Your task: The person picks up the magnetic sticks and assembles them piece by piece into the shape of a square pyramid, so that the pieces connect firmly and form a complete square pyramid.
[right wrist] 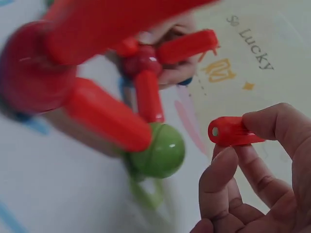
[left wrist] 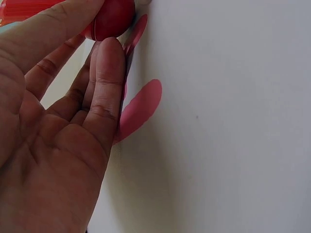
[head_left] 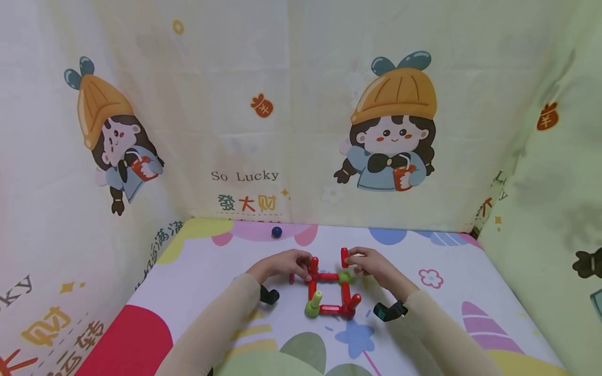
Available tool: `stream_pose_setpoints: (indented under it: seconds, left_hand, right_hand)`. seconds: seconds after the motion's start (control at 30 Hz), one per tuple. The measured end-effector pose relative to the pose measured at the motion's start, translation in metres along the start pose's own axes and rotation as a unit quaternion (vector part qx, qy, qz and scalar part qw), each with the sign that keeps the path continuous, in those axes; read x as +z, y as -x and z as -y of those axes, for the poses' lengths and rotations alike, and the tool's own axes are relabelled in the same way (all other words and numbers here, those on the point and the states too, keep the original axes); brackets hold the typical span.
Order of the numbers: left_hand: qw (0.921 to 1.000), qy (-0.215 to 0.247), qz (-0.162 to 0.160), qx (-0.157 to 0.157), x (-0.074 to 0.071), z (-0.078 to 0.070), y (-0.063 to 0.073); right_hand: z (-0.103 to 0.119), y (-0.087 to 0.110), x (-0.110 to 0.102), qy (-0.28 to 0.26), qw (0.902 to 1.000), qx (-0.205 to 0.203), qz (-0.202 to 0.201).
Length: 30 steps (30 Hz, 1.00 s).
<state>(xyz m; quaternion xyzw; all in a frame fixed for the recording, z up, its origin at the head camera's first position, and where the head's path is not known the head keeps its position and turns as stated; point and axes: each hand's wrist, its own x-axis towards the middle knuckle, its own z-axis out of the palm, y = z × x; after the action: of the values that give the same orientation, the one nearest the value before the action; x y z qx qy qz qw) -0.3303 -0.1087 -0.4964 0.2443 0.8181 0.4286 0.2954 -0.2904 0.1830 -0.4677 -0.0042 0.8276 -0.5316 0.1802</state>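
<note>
A square frame of red rods joined by balls lies on the table. My left hand (head_left: 287,262) holds its back-left red ball (left wrist: 115,18), thumb on one side and fingers on the other. From that ball rises a red rod (head_left: 314,265). Between thumb and fingertips, my right hand (head_left: 373,266) pinches a loose red rod (right wrist: 231,131), upright above the back-right green ball (head_left: 345,277) and apart from it. The front-left green ball (head_left: 312,309) bears a light green rod (head_left: 317,297). Another red rod (head_left: 355,301) leans up from the front-right red ball (head_left: 348,312).
A dark blue ball (head_left: 276,232) sits near the table's back edge. Printed cloth (head_left: 310,104) hangs behind and along both sides. A patterned cloth (head_left: 414,334) covers the table. A small red piece (head_left: 291,278) shows just below the left hand.
</note>
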Motion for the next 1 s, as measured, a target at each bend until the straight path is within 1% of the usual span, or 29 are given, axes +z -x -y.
stream_pose_setpoints:
  seconds: [0.13, 0.27, 0.37, 0.47, 0.57, 0.63, 0.7, 0.83, 1.0]
  left_hand:
    - [1.0000, 0.004, -0.003, 0.001, 0.002, 0.002, 0.002]
    - [0.9999, -0.004, -0.014, 0.001, 0.007, 0.003, 0.005]
    - [0.9991, -0.021, -0.037, 0.003, 0.012, -0.001, 0.011]
    - [0.9963, -0.035, -0.078, 0.009, 0.019, -0.007, 0.018]
    - [0.9894, -0.048, -0.136, 0.016, 0.027, -0.013, 0.024]
    - [0.9826, -0.061, -0.174, 0.025, 0.033, -0.017, 0.027]
    - [0.9754, -0.078, -0.204, 0.033, 0.038, -0.019, 0.028]
    - [0.9654, -0.108, -0.231, 0.054, 0.046, -0.019, 0.028]
    - [0.9595, -0.120, -0.245, 0.072, 0.049, -0.021, 0.027]
  right_hand:
    - [-0.011, 0.010, 0.006, 0.038, 0.9985, -0.031, -0.023]
    - [-0.024, 0.014, 0.014, 0.066, 0.9945, -0.063, -0.051]
    - [-0.029, 0.017, 0.020, 0.080, 0.9909, -0.082, -0.072]
    - [-0.027, 0.020, 0.025, 0.090, 0.9872, -0.095, -0.091]
    - [-0.025, 0.022, 0.029, 0.089, 0.9855, -0.096, -0.108]
    - [-0.026, 0.024, 0.031, 0.087, 0.9851, -0.092, -0.116]
    - [-0.027, 0.026, 0.031, 0.083, 0.9849, -0.091, -0.121]
    - [-0.027, 0.029, 0.032, 0.080, 0.9840, -0.096, -0.127]
    - [-0.023, 0.031, 0.031, 0.082, 0.9827, -0.109, -0.126]
